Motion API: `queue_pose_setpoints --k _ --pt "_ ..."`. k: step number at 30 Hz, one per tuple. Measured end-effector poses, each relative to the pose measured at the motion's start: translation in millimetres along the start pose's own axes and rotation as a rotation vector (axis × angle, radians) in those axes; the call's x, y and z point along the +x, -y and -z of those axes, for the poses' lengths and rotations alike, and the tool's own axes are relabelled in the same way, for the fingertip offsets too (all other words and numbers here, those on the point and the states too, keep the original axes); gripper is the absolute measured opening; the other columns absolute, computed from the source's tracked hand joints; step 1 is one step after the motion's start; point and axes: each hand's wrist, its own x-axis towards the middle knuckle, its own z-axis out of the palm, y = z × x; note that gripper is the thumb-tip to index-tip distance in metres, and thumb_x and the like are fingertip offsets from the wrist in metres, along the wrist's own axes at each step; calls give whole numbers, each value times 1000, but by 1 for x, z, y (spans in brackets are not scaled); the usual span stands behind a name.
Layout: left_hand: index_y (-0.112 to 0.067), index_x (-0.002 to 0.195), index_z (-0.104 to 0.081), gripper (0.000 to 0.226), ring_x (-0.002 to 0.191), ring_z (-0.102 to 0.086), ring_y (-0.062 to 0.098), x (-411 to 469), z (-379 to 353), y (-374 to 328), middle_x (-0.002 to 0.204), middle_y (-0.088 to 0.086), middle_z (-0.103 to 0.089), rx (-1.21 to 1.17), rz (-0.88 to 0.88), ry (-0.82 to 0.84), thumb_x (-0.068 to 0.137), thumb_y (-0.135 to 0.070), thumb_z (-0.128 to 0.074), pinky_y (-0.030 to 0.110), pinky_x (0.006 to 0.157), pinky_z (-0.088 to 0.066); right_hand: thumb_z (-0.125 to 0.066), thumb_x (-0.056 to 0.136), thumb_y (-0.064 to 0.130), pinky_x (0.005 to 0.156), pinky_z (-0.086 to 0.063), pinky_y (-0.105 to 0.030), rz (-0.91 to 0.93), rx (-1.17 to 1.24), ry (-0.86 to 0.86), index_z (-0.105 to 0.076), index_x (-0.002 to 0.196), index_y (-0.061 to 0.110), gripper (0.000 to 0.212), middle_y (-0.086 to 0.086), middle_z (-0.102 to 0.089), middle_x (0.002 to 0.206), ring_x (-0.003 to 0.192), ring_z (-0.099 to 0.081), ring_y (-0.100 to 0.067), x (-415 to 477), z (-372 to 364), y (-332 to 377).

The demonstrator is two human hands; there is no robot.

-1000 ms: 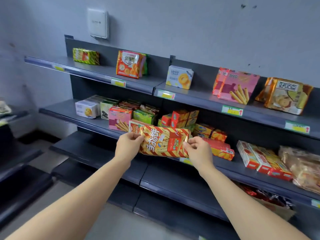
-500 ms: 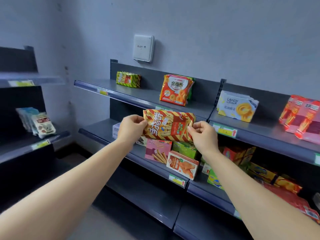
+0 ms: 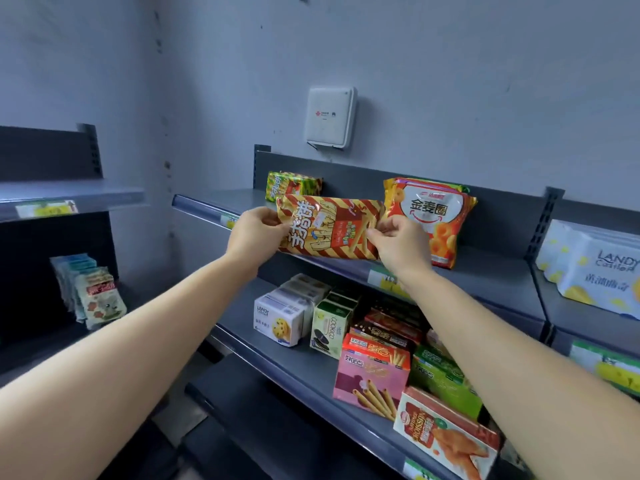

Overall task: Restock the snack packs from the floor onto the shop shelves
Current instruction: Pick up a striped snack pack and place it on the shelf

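Note:
A red-and-gold striped snack pack (image 3: 329, 227) hangs in the air at the front edge of the top shelf (image 3: 491, 271). My left hand (image 3: 254, 233) pinches its left end and my right hand (image 3: 401, 244) pinches its right end. Behind it on that shelf stands a green striped pack (image 3: 292, 183) of the same kind, and to its right an orange ring-snack pack (image 3: 431, 216). The held pack hides part of the shelf edge and the lower part of the green pack.
A white LANDY pack (image 3: 592, 268) sits on the top shelf at right. The shelf below (image 3: 277, 355) holds several cookie and biscuit boxes (image 3: 372, 379). A white wall box (image 3: 330, 116) hangs above. A side shelf at left carries small packets (image 3: 100, 299).
Both hands have raised the striped pack from the middle shelf level up to the top shelf edge. The view has swung left and closer to the shelves.

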Motion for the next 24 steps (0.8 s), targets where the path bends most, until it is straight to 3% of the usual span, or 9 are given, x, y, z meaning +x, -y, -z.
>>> queue_pose_setpoints --k 9,15,18,21,24 --pt "-14 119 -63 29 88 -63 12 123 -5 27 101 -2 -66 21 82 6 92 -26 -61 21 67 -49 -68 86 29 76 -55 -34 -4 -57 50 -65 90 19 11 1 -69 95 90 -64 -19 112 -84 0" --pt "-13 129 -57 35 69 -56 4 202 -4 58 99 -1 -62 34 89 43 95 -19 -57 18 60 -46 -67 88 26 72 -51 -31 -36 -132 58 -65 91 16 11 -1 -68 96 91 -62 -21 157 -146 2" --pt "-13 130 -56 37 73 -56 7 244 -2 77 99 -1 -61 67 106 93 94 -20 -57 21 62 -47 -66 87 25 71 -50 -31 -72 -170 73 -61 85 17 9 0 -67 94 90 -62 -22 178 -174 4" --pt "-14 122 -62 29 72 -57 6 287 0 95 86 -5 -64 50 110 147 94 -18 -57 28 69 -52 -65 87 24 74 -54 -34 -99 -221 69 -60 85 18 8 0 -66 96 90 -62 -22 196 -201 7" --pt "-14 113 -66 22 78 -62 12 324 0 109 83 -4 -66 33 123 218 92 -18 -59 33 81 -55 -64 87 20 70 -59 -37 -157 -253 65 -56 80 20 11 -2 -67 90 74 -68 -24 209 -223 9"
